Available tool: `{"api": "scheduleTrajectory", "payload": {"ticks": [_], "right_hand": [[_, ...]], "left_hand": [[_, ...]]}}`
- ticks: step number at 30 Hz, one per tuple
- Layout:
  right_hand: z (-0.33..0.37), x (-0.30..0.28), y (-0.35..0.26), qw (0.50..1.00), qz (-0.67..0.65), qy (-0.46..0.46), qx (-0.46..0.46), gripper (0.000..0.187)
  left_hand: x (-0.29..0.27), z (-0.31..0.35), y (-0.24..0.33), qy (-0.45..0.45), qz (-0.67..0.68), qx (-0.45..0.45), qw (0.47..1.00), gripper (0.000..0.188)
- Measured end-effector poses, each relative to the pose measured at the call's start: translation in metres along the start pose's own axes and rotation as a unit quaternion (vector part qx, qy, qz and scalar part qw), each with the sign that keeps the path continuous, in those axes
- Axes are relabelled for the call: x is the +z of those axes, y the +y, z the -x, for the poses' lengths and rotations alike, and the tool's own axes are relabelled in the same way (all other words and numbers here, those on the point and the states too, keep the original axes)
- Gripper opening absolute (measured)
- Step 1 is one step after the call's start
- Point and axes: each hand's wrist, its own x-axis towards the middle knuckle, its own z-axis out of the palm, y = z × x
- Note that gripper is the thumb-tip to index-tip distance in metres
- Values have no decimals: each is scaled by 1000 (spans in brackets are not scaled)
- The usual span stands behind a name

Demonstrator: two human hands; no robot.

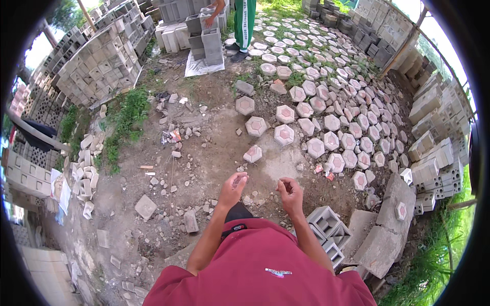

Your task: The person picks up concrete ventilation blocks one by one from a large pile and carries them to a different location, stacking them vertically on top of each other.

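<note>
My left hand (233,189) is raised in front of my body, fingers loosely bent and apart, holding nothing. Level with it on the other side, my right hand (291,195) is more curled, with a gap between thumb and fingers and no object visible in it. Just beyond both hands, a hexagonal paving block (252,153) with a pinkish centre lies tilted on the dirt. Farther off lie more hexagonal blocks, among them one (284,134) with a pink face and a greyer one (244,105). Neither hand touches any of them.
Many hexagonal pavers (348,142) spread over the ground to the right. Hollow concrete blocks (326,224) stand by my right forearm. A person in green trousers (245,23) stands at the far side beside stacked grey blocks (211,47). Rubble (191,222) and block walls (99,64) lie left.
</note>
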Motion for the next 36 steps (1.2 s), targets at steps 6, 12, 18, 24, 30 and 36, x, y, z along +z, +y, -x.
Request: {"api": "scheduleTrajectory", "payload": {"ticks": [6, 12, 18, 24, 30, 36], "right_hand": [[-76, 122, -30, 995, -54, -77, -13, 22], [-132, 168, -54, 990, -120, -74, -28, 21], [-192, 163, -51, 992, -117, -45, 9, 21], [-280, 186, -34, 988, -127, -88, -8, 21], [-374, 221, -46, 962, -80, -261, -25, 20], [-434, 233, -32, 952, -70, -297, 4, 21]], "left_hand": [[-123, -45, 22, 95, -77, -3, 992, 27], [-163, -114, 42, 46, -29, 11, 998, 28], [-147, -181, 62, 27, 4, 25, 999, 29], [-162, -235, 48, 101, 36, 24, 994, 28], [-178, -288, 44, 225, 51, 2, 973, 26], [-166, -355, 51, 262, 82, -39, 961, 25]]}}
